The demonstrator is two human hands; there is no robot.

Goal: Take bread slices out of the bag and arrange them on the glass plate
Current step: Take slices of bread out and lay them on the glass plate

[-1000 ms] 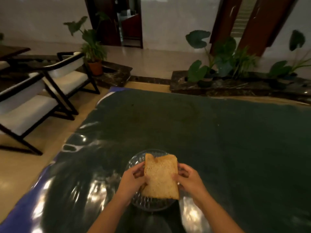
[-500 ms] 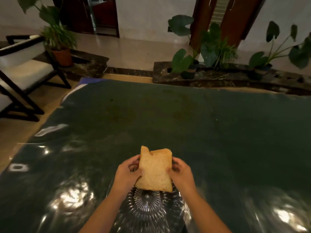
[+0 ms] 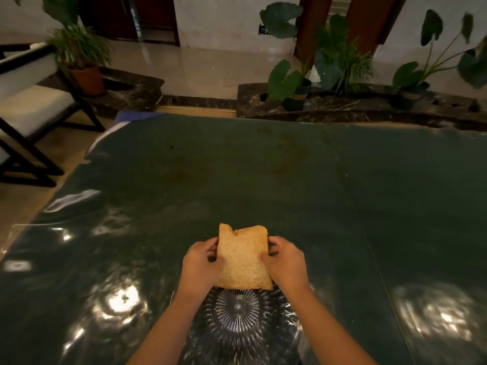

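Observation:
A tan bread slice (image 3: 242, 256) with a notch in its top edge is held up over the far side of the ribbed glass plate (image 3: 237, 320). My left hand (image 3: 201, 262) grips its left edge and my right hand (image 3: 283, 259) grips its right edge. The plate lies on the dark green table (image 3: 263, 180) close to me, between my forearms, with no bread on the part that shows. No bread bag is in view.
A glossy clear cover with bright light reflections (image 3: 121, 301) lies over the table. White-cushioned chairs (image 3: 29, 106) stand to the left. Potted plants (image 3: 297, 83) line a stone ledge beyond the table's far edge.
The view has tilted down and shifted, so the plate now lies nearer to me. Both hands keep holding the slice, now over the plate's far side instead of its middle.

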